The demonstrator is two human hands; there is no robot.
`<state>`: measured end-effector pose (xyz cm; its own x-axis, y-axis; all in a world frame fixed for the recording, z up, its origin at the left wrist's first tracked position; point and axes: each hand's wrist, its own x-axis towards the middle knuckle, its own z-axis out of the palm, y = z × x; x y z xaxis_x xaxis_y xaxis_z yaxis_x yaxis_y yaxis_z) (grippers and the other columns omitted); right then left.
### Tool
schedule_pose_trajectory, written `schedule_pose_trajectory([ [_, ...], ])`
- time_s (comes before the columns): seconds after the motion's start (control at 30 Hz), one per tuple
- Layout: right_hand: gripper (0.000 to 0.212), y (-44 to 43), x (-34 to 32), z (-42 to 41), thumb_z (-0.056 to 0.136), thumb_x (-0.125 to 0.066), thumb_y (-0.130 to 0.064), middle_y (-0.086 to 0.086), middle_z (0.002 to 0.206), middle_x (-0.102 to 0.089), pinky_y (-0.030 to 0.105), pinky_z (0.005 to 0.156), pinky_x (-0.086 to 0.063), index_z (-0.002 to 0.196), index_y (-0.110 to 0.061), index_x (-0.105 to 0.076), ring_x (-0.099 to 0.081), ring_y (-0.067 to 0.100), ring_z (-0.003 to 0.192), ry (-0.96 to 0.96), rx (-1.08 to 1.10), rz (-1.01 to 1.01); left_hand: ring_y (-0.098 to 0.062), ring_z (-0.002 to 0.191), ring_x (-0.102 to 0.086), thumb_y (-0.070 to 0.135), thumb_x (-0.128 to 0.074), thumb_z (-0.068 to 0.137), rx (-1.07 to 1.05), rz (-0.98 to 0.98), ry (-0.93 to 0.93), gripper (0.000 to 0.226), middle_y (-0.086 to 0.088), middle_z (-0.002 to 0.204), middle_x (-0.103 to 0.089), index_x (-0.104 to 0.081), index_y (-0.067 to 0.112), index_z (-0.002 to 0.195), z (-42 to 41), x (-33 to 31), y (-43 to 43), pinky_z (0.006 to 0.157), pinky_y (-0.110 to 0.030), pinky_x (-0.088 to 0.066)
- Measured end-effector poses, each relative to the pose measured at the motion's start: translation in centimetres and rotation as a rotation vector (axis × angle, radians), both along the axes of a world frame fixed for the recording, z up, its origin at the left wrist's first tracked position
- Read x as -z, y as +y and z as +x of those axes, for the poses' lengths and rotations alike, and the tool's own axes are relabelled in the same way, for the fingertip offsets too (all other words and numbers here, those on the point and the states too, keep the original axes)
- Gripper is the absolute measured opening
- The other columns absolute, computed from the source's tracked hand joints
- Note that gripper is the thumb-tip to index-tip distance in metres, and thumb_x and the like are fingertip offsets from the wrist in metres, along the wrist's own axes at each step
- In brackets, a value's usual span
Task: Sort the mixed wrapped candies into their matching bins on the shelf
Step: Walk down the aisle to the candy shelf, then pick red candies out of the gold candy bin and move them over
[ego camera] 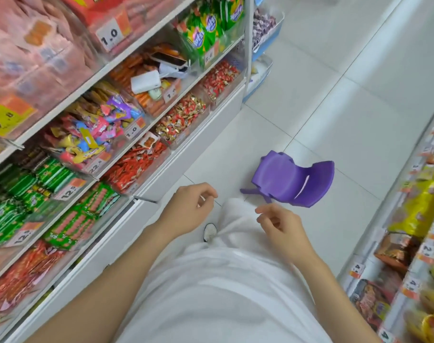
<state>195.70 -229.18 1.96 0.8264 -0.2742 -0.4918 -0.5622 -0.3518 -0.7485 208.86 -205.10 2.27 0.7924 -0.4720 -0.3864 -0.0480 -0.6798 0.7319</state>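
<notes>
The left hand [188, 209] is hanging above the floor, fingers loosely curled and holding nothing. The right hand [278, 225] near it is doing the same. Wrapped candies [180, 118] are lying in clear bins [183, 137] on the left shelf [198, 142]. A purple chair [285, 179] is standing farther right.

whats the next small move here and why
Probably reach the left hand to the mixed candy bin and pinch one piece. Both it and the right hand hang loosely curled with nothing visible in them, and that bin holds several wrapper colours together.
</notes>
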Motion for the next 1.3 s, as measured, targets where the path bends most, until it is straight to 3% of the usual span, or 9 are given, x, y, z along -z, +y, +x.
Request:
schedule_pose_trajectory([
  [0.17, 0.020, -6.0, 1.1, 12.0, 0.099, -0.062, -0.015, -0.017, 0.088, -0.075, 0.011, 0.068, -0.048, 0.099, -0.032, -0.073, -0.068, 0.001, 0.083, -0.019, -0.071, -0.068, -0.002, 0.081, -0.067, 0.025, -0.061, 0.100, -0.013, -0.041, -0.049, 0.013, 0.018, 0.093, -0.072, -0.072, 0.033, 0.104, 12.7, -0.2, -6.3, 0.071, -0.021, -0.052],
  [0.27, 0.026, -10.1, 3.1, 21.5, 0.100, -0.059, -0.012, -0.031, 0.080, -0.070, 0.012, 0.070, -0.046, 0.093, -0.035, -0.070, -0.065, -0.003, 0.079, -0.021, -0.199, -0.085, 0.001, 0.081, -0.065, 0.024, -0.062, 0.101, -0.077, -0.023, -0.063, 0.014, 0.018, 0.096, -0.070, -0.071, 0.032, 0.107, 20.4, 0.7, -8.9, 0.068, -0.012, -0.046],
  [0.4, 0.026, -14.2, 4.4, 34.6, 0.097, -0.057, -0.012, -0.019, 0.079, -0.073, 0.030, 0.081, -0.057, 0.098, -0.033, -0.072, -0.068, 0.006, 0.075, -0.014, -0.338, -0.097, 0.001, 0.082, -0.064, 0.024, -0.061, 0.102, -0.161, 0.039, -0.027, 0.015, 0.017, 0.099, -0.070, -0.071, 0.029, 0.110, 28.1, 1.2, -11.2, 0.069, -0.012, -0.047],
  [0.6, 0.024, -13.9, 2.8, 50.1, 0.096, -0.060, -0.011, -0.003, 0.076, -0.074, 0.021, 0.069, -0.047, 0.103, -0.028, -0.075, -0.062, 0.007, 0.067, -0.084, -0.485, -0.021, -0.002, 0.076, -0.064, 0.028, -0.061, 0.101, -0.279, 0.129, 0.066, 0.013, 0.021, 0.095, -0.068, -0.070, 0.033, 0.110, 31.5, 3.3, -11.7, 0.069, -0.021, -0.048],
  [0.7, 0.023, -13.4, 3.0, 53.5, 0.095, -0.059, -0.014, -0.001, 0.082, -0.077, 0.026, 0.069, -0.051, 0.105, -0.029, -0.074, -0.067, 0.014, 0.073, -0.085, -0.520, 0.040, -0.002, 0.076, -0.064, 0.027, -0.062, 0.100, -0.381, 0.149, 0.094, 0.013, 0.021, 0.095, -0.070, -0.071, 0.033, 0.107, 31.3, 4.7, -11.4, 0.074, -0.028, -0.054],
  [0.77, 0.024, -13.3, 4.2, 54.7, 0.097, -0.059, -0.009, -0.001, 0.082, -0.077, 0.022, 0.066, -0.050, 0.106, -0.026, -0.074, -0.068, 0.011, 0.070, -0.076, -0.572, 0.026, -0.003, 0.077, -0.065, 0.027, -0.062, 0.099, -0.413, 0.149, 0.132, 0.013, 0.020, 0.096, -0.071, -0.070, 0.035, 0.105, 31.4, 6.2, -11.2, 0.076, -0.031, -0.056],
  [1.07, 0.023, -15.3, 19.5, 65.0, 0.097, -0.060, -0.007, -0.009, 0.078, -0.073, 0.016, 0.064, -0.050, 0.109, -0.020, -0.074, -0.067, 0.007, 0.070, -0.065, -0.824, -0.141, -0.007, 0.087, -0.062, 0.030, -0.055, 0.102, -0.392, 0.221, 0.152, 0.016, 0.016, 0.102, -0.067, -0.067, 0.034, 0.111, 41.3, 19.3, -14.3, 0.082, -0.037, -0.056],
  [1.2, 0.022, -15.0, 29.1, 69.4, 0.098, -0.056, -0.020, -0.004, 0.090, -0.073, 0.034, 0.073, -0.055, 0.115, -0.022, -0.070, -0.068, 0.017, 0.079, -0.144, -1.066, -0.305, -0.014, 0.105, -0.061, 0.035, -0.051, 0.104, -0.442, 0.273, -0.005, 0.023, 0.009, 0.120, -0.065, -0.062, 0.029, 0.124, 46.1, 29.9, -18.0, 0.087, -0.034, -0.053],
  [1.3, 0.022, -14.9, 35.8, 72.2, 0.096, -0.050, -0.026, 0.002, 0.089, -0.070, 0.037, 0.067, -0.051, 0.105, -0.018, -0.068, -0.065, 0.028, 0.083, -0.328, -1.141, -0.404, -0.021, 0.100, -0.062, 0.042, -0.045, 0.102, -0.437, 0.436, -0.214, 0.026, 0.003, 0.111, -0.063, -0.060, 0.024, 0.114, 48.7, 37.1, -20.4, 0.078, -0.036, -0.053],
])
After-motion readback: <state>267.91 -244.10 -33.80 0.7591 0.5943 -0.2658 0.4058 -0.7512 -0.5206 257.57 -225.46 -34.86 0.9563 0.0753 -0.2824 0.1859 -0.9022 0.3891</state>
